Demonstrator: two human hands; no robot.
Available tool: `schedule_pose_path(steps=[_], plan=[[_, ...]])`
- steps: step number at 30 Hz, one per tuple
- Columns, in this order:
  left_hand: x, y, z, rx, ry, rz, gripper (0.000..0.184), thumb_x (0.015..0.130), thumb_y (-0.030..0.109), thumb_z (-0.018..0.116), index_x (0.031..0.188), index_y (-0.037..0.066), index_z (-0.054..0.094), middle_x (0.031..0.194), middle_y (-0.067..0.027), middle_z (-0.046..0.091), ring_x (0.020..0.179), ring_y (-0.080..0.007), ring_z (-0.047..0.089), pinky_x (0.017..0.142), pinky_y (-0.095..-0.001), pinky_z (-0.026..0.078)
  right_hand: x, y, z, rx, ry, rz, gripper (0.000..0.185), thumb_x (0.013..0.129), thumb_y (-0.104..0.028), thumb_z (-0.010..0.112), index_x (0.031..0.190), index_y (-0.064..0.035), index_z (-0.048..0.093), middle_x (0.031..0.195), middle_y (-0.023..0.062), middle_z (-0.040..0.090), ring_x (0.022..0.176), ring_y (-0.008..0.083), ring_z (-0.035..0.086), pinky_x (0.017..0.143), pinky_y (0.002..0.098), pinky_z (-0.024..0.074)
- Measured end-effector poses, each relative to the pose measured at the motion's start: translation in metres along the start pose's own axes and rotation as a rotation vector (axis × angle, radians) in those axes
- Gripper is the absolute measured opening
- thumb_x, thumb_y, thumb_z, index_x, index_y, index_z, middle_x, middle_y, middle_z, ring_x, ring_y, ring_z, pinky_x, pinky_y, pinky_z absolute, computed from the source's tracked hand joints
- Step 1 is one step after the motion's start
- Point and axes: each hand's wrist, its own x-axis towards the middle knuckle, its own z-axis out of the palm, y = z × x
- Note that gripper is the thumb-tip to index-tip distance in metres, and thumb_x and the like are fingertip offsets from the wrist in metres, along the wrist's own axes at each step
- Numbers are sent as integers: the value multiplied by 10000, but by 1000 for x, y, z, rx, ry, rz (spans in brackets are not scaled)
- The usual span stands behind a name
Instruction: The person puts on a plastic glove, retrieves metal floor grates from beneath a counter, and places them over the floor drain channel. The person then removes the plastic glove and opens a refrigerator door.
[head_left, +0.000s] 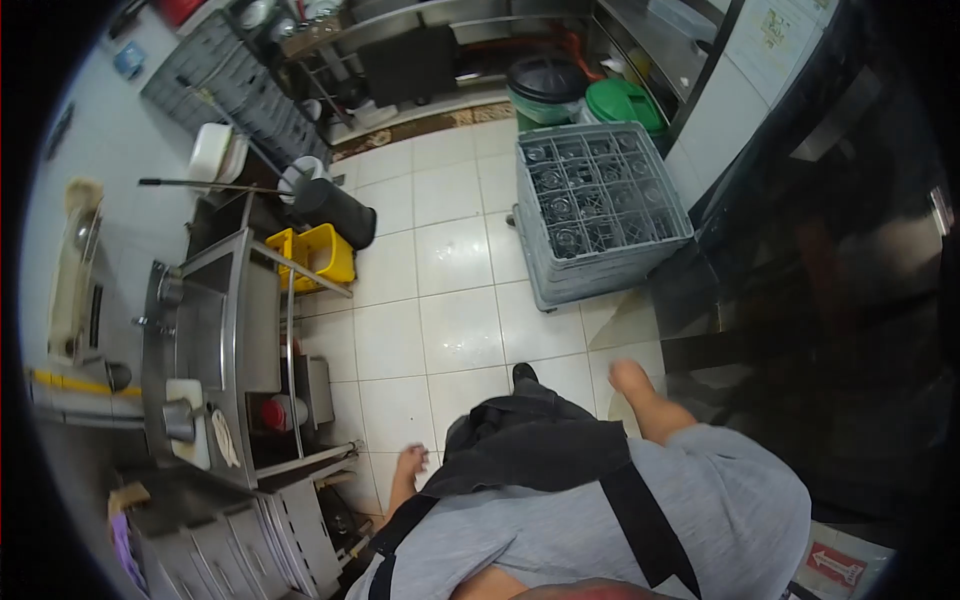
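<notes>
My left hand (412, 460) hangs beside my body on the left, its fingers loosely bent and apart, with nothing in it. Nearest to it is the lower edge of the steel sink stand. Out to the right is my right hand (627, 377), over the tiled floor, close to the dark glossy surface (800, 300); its fingers are foreshortened and I cannot make out their pose. Ahead of it stands a grey stack of glass racks (600, 270) on a wheeled base, the top rack full of upside-down glasses (585, 205).
At left are a steel sink (205, 340), a yellow mop bucket (325, 255) and a dark bin (335, 212). Grey crates (235, 90) stand stacked behind. Bins with a black lid (545, 78) and a green lid (622, 103) stand beyond the racks. White floor tiles (460, 330) run between.
</notes>
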Motion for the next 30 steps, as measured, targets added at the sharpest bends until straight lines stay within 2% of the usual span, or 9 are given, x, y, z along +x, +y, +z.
schedule_pose_path(steps=[2, 4, 8, 12, 16, 19, 22, 25, 30], plan=[[-17, 6, 10, 557, -186, 283, 416, 890, 383, 496, 1178, 106, 608, 1146, -113, 635, 941, -288, 641, 822, -433, 498, 56, -43, -69, 56, 83, -71, 215, 794, -195, 551, 801, -11, 662, 829, 206, 648, 826, 387, 615, 764, 480, 489], [-7, 1, 0, 247, -183, -139, 417, 884, 380, 498, 1172, 99, 607, 1140, -122, 635, 952, -294, 635, 831, -429, 494, 104, -92, -151, 259, 143, -35, 209, 815, -157, 520, 880, -26, 670, 913, 213, 647, 881, 387, 613, 800, 460, 484], [59, 87, -57, 160, -173, -264, 419, 874, 375, 504, 1159, 86, 607, 1128, -139, 633, 975, -305, 624, 849, -423, 487, 175, -144, -240, 527, 312, -138, 176, 810, -158, 551, 868, -31, 659, 897, 212, 639, 877, 386, 605, 781, 460, 477], [189, 189, -120, 287, -198, -172, 421, 863, 369, 510, 1146, 72, 606, 1117, -157, 631, 997, -316, 612, 868, -417, 479, 240, -135, -233, 512, 353, -124, 176, 808, -172, 548, 855, -31, 642, 859, 211, 636, 852, 394, 601, 754, 471, 476], [347, 331, -176, 631, -162, 92, 423, 852, 363, 515, 1133, 59, 606, 1105, -175, 629, 1019, -327, 601, 886, -411, 471, 243, -105, -212, 228, 138, 276, 179, 797, -185, 574, 816, -23, 649, 809, 196, 643, 789, 389, 614, 739, 460, 490], [467, 476, -196, 804, -68, 304, 425, 844, 359, 519, 1123, 49, 605, 1097, -188, 628, 1036, -335, 593, 899, -406, 466, 227, -88, -202, 338, 118, 483, 174, 792, -182, 567, 812, -35, 659, 808, 185, 650, 786, 387, 618, 752, 457, 494], [550, 648, -170, 442, -205, 476, 379, 819, 193, 588, 1162, 34, 584, 1100, -185, 635, 1043, -283, 609, 914, -356, 470, 225, -107, -217, 530, 177, 740, 181, 800, -207, 592, 834, -49, 675, 808, 164, 666, 787, 340, 645, 748, 421, 505], [566, 773, -113, 271, -286, 588, 430, 843, 289, 570, 1191, 37, 580, 1114, -169, 636, 1026, -281, 614, 881, -348, 478, 220, -142, -208, 696, 176, 898, 195, 810, -247, 631, 845, -63, 687, 813, 121, 687, 782, 273, 669, 738, 375, 517], [551, 864, -33, 179, -395, 639, 531, 887, 371, 544, 1298, 40, 487, 1239, -201, 552, 1117, -299, 558, 926, -348, 447, 233, -204, -215, 748, 118, 814, 187, 813, -245, 645, 883, -78, 692, 857, 99, 694, 778, 266, 670, 738, 354, 526]])
